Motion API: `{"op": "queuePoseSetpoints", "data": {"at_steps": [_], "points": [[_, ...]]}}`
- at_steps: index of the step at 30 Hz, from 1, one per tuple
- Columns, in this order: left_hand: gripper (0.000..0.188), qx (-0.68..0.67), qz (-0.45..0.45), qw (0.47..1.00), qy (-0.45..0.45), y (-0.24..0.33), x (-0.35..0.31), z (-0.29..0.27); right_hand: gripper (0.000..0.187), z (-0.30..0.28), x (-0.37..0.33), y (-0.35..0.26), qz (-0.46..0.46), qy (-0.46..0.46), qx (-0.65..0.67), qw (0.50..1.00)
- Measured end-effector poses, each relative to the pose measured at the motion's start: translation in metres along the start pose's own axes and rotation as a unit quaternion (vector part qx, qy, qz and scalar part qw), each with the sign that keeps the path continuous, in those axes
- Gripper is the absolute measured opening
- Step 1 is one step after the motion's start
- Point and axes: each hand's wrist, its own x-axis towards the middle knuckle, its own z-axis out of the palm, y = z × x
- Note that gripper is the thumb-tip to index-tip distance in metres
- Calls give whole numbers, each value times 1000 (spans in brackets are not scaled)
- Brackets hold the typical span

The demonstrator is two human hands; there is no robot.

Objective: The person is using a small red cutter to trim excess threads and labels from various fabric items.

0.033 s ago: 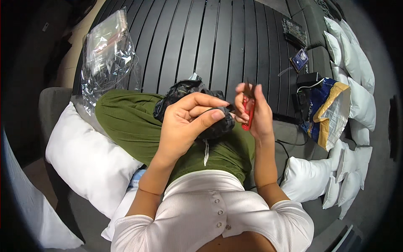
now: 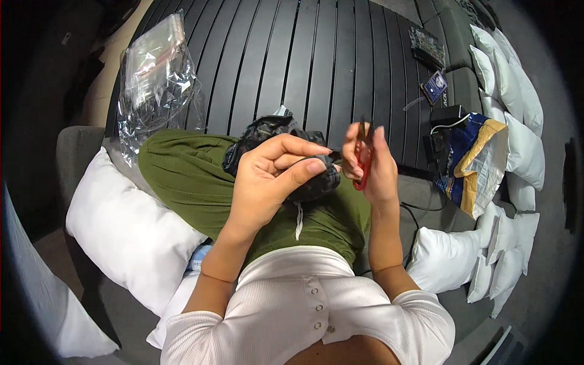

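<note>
Over my lap, my left hand point(image 2: 274, 170) pinches a fold of dark patterned cloth point(image 2: 267, 131) between thumb and fingers. The cloth lies bunched on my green trousers point(image 2: 182, 161), and part of it is hidden behind my left hand. Just right of it, my right hand point(image 2: 372, 159) is wrapped round red-handled thread snips point(image 2: 363, 159). Their dark blades point away from me, with the tips apart. The snips do not touch the cloth.
A black slatted table point(image 2: 261, 67) stands in front of me. Clear plastic bags point(image 2: 155, 79) lie at its left. To the right are a blue and tan sack point(image 2: 477, 161), a black box point(image 2: 449, 115) with a cable, and several white pillows point(image 2: 444, 258). Another white pillow point(image 2: 125, 219) rests at my left.
My right hand has turned the snips slightly, so the red handles tilt the other way and the blades show more clearly apart. My left hand and the cloth have stayed in place.
</note>
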Motion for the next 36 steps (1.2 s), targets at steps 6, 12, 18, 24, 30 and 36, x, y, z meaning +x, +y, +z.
{"op": "queuePoseSetpoints", "data": {"at_steps": [6,12,18,24,30,36], "points": [[11,-22,50,998,24,-3,2,-3,43,44,-26,-19,-47,38,-248,967],[9,-12,44,999,12,0,0,-1,34,49,-29,-28,10,-20,-350,936],[8,-20,28,999,18,0,-1,-2,34,56,-28,-28,-50,-16,-380,923],[7,-12,15,1000,9,-2,-1,-3,34,58,-28,-27,-72,-15,-394,916],[7,-2,-8,1000,0,-1,0,-5,32,59,-27,-29,-86,-20,-415,906],[10,-2,-41,999,-15,0,1,-7,32,59,-27,-29,-117,-19,-468,876]]}}
